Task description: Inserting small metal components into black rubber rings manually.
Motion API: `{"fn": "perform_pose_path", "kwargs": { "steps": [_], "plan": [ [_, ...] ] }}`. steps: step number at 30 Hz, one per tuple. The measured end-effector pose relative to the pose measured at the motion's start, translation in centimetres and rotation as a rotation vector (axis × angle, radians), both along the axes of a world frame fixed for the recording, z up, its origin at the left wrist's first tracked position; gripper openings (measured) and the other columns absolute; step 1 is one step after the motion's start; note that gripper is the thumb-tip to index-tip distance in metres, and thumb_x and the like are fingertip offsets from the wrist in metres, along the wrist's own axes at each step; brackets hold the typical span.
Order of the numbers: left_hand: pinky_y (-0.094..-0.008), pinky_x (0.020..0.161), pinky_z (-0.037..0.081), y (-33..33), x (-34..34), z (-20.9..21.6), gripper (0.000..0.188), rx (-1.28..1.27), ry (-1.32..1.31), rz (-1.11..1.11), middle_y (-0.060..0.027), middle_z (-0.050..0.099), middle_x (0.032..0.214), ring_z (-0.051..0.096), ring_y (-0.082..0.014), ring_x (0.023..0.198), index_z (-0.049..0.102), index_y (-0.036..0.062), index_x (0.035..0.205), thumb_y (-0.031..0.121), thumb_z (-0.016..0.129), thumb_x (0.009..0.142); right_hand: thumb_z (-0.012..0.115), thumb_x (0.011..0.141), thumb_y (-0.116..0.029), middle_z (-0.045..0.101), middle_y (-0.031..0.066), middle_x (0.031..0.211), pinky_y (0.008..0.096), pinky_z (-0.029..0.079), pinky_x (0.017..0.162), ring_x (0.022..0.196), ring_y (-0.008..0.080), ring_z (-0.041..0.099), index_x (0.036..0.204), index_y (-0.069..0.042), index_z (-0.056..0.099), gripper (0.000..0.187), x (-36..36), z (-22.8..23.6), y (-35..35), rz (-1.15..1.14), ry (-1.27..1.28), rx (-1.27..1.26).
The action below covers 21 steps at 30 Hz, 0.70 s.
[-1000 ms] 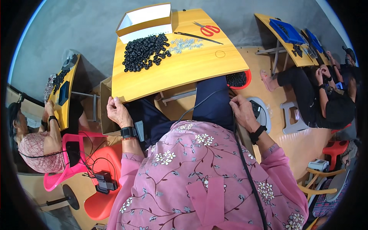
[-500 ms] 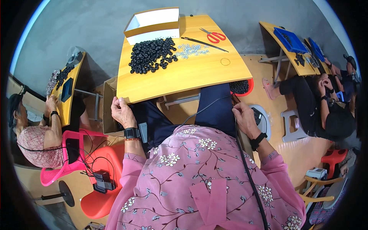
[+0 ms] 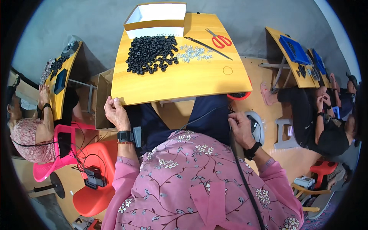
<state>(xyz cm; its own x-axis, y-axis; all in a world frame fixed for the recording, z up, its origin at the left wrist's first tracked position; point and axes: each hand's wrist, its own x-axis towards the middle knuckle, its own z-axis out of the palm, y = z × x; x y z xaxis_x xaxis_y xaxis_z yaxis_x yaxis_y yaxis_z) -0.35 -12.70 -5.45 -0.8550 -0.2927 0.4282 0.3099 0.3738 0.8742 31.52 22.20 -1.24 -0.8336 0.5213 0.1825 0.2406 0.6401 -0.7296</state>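
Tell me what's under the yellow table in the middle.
Showing below the tabletop are a red tub of dark pieces, a grey metal bar and the person's dark trousers. The tabletop covers the rest of the tub and whatever lies farther back.

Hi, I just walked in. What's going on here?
A person sits at a yellow table, handling none of the pieces on it. The left hand is at its near left corner; the right hand is beside the right thigh, with nothing visible in it. Black ring-shaped pieces lie heaped before an open box, with small clear pieces and red-handled scissors further right.
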Motion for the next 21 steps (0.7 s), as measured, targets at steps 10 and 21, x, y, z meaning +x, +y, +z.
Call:
{"fn": "perform_pose_path", "kwargs": {
  "steps": [10,21],
  "plan": [
    [-0.0367,0.091,0.05,0.7,0.9,1.7,0.009,0.025,-0.084,-0.01,-0.0199,0.058,0.129,0.062,-0.0263,0.108,0.06,-0.0028,0.096,0.006,0.063,0.095,0.062,0.091,-0.001,0.055,0.0151,0.095,0.0354,0.048,0.072,0.081,0.0273,0.059,0.107,0.001,0.062,0.017,-0.5,-0.4,-0.2,0.025,-0.184,-0.225],
    [-0.0346,0.098,0.044,2.2,2.4,3.2,0.012,0.109,-0.124,-0.111,-0.0193,0.04,0.149,0.053,-0.0227,0.119,0.06,0.0005,0.102,0.013,0.058,0.1,0.056,0.09,0.002,0.053,0.0232,0.096,0.0459,0.047,0.079,0.09,0.0435,0.055,0.103,0.001,0.055,0.013,-1.0,0.4,-0.1,0.004,-0.325,0.177]
  ]
}}
